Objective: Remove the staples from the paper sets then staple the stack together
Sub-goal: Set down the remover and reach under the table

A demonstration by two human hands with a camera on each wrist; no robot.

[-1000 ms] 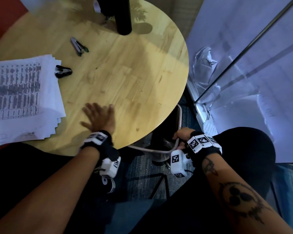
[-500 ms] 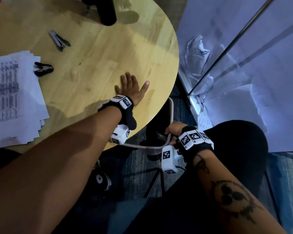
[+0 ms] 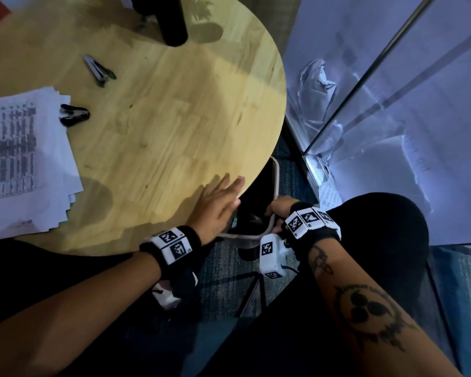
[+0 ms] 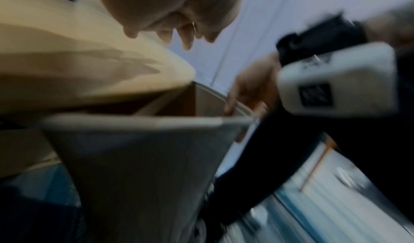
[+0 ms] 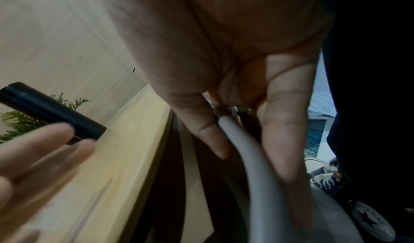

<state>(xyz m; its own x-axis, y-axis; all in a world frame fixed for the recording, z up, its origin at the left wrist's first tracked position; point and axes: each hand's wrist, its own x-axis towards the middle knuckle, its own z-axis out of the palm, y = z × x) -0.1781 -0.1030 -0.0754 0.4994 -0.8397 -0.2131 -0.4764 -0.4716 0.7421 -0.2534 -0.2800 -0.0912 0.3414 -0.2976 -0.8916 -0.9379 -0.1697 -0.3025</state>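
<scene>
I am sweeping my flat, open left hand [image 3: 218, 205] at the round wooden worktop [image 3: 174, 126] edge, directly above the grey plastic bin [image 3: 272, 227] my right hand [image 3: 279, 210] is gripping; the white printed paper stack [image 3: 19, 164] is lying far left.

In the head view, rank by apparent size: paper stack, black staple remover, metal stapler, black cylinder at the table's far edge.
1. paper stack
2. black cylinder, partly cropped
3. black staple remover and metal stapler: too alike to rank.
</scene>
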